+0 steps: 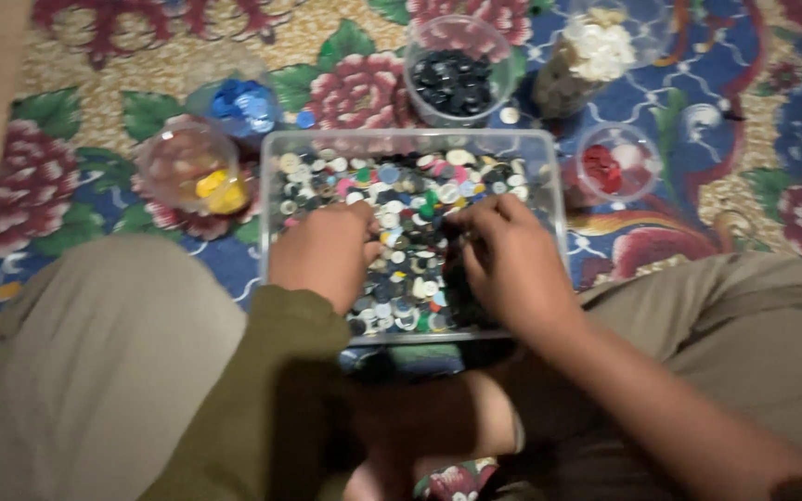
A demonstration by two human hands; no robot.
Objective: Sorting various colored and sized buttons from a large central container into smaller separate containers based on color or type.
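Note:
A clear rectangular plastic box (549,176) sits on the floor between my knees, filled with several mixed buttons (410,199) of many colours. My left hand (325,252) rests inside the box on its left side, fingers curled down into the buttons. My right hand (510,260) is in the right side of the box, fingertips pressed into the pile near the middle. Whether either hand pinches a button is hidden by the fingers.
Clear round cups stand around the box: yellow buttons (215,190) at left, blue buttons (243,104) behind it, black buttons (455,82) at the back, white buttons (596,48) at back right, red buttons (602,167) at right. A flowered carpet (67,167) lies underneath.

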